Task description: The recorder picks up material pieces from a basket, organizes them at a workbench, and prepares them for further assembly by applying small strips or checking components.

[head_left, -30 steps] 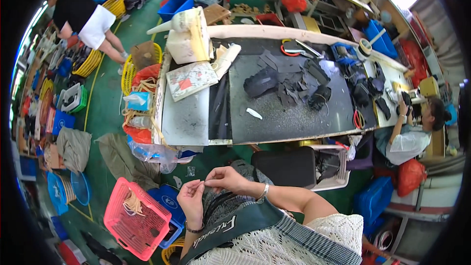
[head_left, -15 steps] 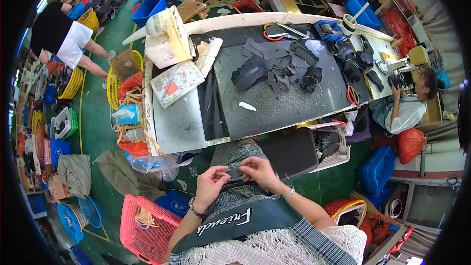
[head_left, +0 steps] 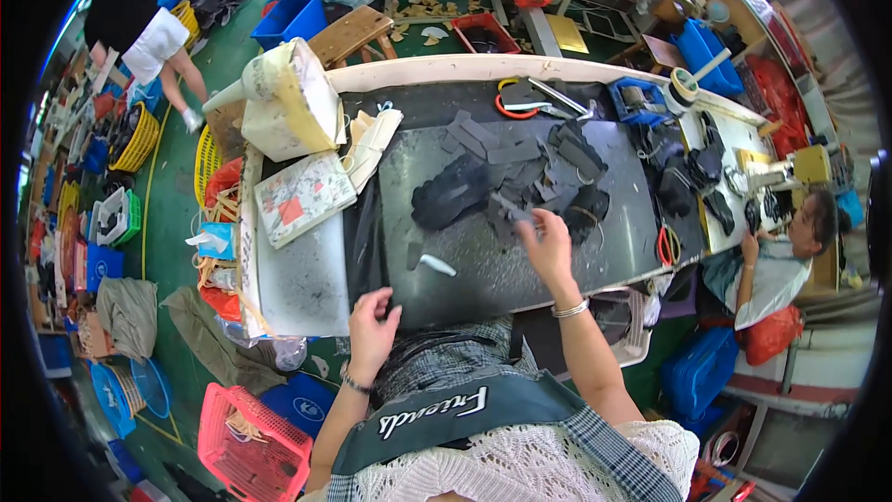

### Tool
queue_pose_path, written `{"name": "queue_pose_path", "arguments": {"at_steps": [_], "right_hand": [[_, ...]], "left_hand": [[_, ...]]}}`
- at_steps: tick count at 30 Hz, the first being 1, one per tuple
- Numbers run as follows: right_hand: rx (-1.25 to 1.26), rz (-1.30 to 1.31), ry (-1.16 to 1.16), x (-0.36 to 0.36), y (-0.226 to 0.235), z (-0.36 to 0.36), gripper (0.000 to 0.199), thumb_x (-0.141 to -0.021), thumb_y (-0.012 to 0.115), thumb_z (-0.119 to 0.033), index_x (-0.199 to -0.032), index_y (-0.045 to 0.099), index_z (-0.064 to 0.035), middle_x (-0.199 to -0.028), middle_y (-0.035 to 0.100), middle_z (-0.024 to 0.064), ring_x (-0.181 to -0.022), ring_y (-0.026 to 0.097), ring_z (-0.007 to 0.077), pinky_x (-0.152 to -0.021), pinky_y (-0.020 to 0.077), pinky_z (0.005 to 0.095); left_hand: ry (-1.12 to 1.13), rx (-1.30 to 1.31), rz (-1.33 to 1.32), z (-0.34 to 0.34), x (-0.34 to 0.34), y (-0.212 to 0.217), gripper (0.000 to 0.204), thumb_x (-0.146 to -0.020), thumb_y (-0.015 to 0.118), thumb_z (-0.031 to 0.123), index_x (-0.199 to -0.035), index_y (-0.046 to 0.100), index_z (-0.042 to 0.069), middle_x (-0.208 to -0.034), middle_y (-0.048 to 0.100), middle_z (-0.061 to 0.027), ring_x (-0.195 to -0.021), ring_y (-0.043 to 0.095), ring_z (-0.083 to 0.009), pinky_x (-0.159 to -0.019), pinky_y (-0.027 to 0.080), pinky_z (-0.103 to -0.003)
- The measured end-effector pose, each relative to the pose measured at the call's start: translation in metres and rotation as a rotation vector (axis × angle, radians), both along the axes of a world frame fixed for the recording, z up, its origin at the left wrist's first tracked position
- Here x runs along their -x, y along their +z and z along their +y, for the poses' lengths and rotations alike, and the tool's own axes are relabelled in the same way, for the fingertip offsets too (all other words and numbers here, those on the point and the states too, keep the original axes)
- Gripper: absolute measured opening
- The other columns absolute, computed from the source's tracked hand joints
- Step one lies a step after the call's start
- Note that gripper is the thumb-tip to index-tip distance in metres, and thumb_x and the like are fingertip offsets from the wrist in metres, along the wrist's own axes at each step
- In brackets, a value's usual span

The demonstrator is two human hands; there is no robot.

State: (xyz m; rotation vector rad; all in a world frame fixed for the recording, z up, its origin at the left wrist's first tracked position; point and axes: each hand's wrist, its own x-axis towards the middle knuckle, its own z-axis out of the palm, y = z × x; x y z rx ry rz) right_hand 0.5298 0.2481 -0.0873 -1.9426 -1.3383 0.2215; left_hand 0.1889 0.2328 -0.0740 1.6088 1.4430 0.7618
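The right hand (head_left: 548, 246) is reaching out over the dark work mat (head_left: 483, 270), its fingers pinching a small flat black piece (head_left: 509, 209) at the edge of a heap of black cut pieces (head_left: 520, 172); the pieces are looking matte and stiff, in strips and curved shapes. A pale bracelet (head_left: 569, 310) is circling that wrist. The left hand (head_left: 372, 330) is hovering at the near edge of the bench, fingers loosely curled and holding nothing that can be made out. A small white sliver (head_left: 435, 265) is lying on the mat between the two hands.

The mat is sitting on a long pale bench (head_left: 297, 288) with a curved far rim. At its left a cream bag (head_left: 279, 107) with yellow tape is standing, and a flat printed sheet (head_left: 302, 197) with red patches is lying just beside it. Orange-handled scissors (head_left: 511, 104) are resting at the far edge, red-handled ones (head_left: 667, 246) at the right.

Around the bench, a green floor (head_left: 177, 223) is showing, crowded with a pink basket (head_left: 251, 442), blue bins (head_left: 288, 19) and yellow baskets (head_left: 139, 135). A seated person (head_left: 776, 256) is working at the right end, another person (head_left: 139, 23) bending at the far left.
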Motion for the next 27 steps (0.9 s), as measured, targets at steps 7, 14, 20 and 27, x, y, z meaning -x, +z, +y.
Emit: {"name": "queue_pose_path", "arguments": {"at_steps": [7,14,20,27], "right_hand": [[0.135,-0.270,0.511,-0.031,-0.042,0.033,0.064,-0.075,0.075,-0.017,-0.136,0.055,-0.0200,-0.127,0.051,0.0155,-0.113,0.049,0.0368,-0.095,0.0437,0.0438],[0.035,0.155,0.453,-0.072,0.002,0.051,0.057,-0.064,0.065,0.012,-0.115,0.070,-0.0117,-0.110,0.063,0.0110,-0.104,0.059,0.0314,-0.092,0.0493,0.0398],[0.137,0.087,0.308,-0.157,0.006,0.110,0.053,-0.077,0.075,-0.007,-0.128,0.062,-0.0089,-0.117,0.065,0.0149,-0.114,0.058,0.0325,-0.097,0.0466,0.0411],[-0.223,-0.495,0.320,-0.129,0.024,0.055,0.071,-0.071,0.086,-0.020,-0.134,0.056,-0.0059,-0.132,0.056,0.0189,-0.125,0.050,0.0362,-0.105,0.0396,0.0461]], "left_hand": [[0.103,-0.119,0.351,0.065,-0.100,-0.043,0.044,-0.079,0.075,0.004,-0.120,0.059,-0.002,-0.112,0.061,-0.0213,-0.103,0.059,-0.0370,-0.089,0.049,-0.043],[0.284,0.167,0.051,0.068,-0.095,-0.071,0.028,-0.078,0.079,0.001,-0.103,0.066,0.000,-0.080,0.067,-0.0069,-0.070,0.062,-0.0139,-0.066,0.052,-0.028],[0.277,0.144,-0.018,0.058,-0.097,-0.068,0.016,-0.080,0.078,-0.001,-0.095,0.071,-0.001,-0.081,0.065,-0.0012,-0.068,0.058,-0.0069,-0.064,0.049,-0.022],[0.259,0.080,-0.372,0.036,-0.118,-0.055,0.016,-0.084,0.075,-0.005,-0.098,0.071,-0.001,-0.077,0.058,0.0050,-0.068,0.051,-0.0018,-0.063,0.042,-0.017]]}}
